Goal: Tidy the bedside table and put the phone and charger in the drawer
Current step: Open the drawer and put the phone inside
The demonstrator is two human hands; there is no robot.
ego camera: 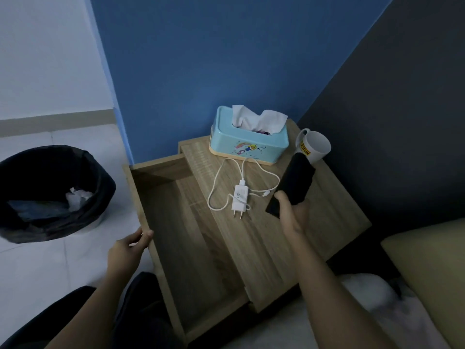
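Note:
The wooden bedside table (327, 197) has its drawer (181, 227) pulled out to the left, with nothing visible inside. My left hand (128, 248) grips the drawer's front edge. My right hand (293, 212) holds a black phone (294, 182) tilted above the tabletop's right side. The white charger (240, 197), plug and looped cable, lies on the tabletop left of the phone.
A light blue tissue box (249, 142) stands at the back of the table against the blue wall. Beside it on the right is a white mug (315, 146). A black-lined waste bin (50, 192) stands on the floor at left. A bed edge (427, 273) lies at right.

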